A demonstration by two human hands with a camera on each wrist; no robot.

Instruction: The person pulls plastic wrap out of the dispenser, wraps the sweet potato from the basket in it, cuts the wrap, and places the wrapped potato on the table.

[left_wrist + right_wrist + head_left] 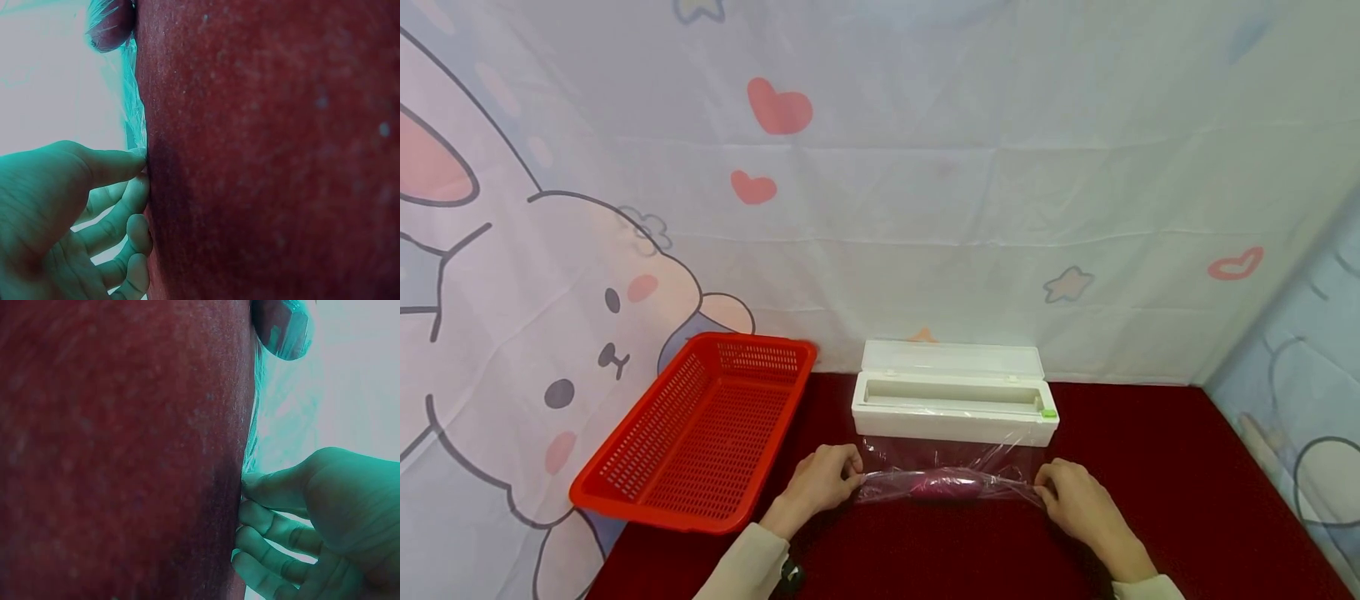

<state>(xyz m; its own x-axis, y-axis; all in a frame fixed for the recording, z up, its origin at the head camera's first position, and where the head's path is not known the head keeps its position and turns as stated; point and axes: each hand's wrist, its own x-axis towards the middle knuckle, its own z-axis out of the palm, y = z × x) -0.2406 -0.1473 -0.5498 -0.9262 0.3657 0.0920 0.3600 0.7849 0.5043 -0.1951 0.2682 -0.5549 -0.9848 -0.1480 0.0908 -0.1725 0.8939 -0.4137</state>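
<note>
Left hand [826,479] and right hand [1081,503] pinch clear film [883,487] around a purple item [946,485]; wrapping looks underway, next needing even tension.

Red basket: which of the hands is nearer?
Left. The left hand is just right of the basket; the right hand is farther, at the far end of the film.

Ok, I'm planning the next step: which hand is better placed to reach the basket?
Probably the left hand: it's nearer the basket. The right hand is farther, and both pinch the film.
</note>
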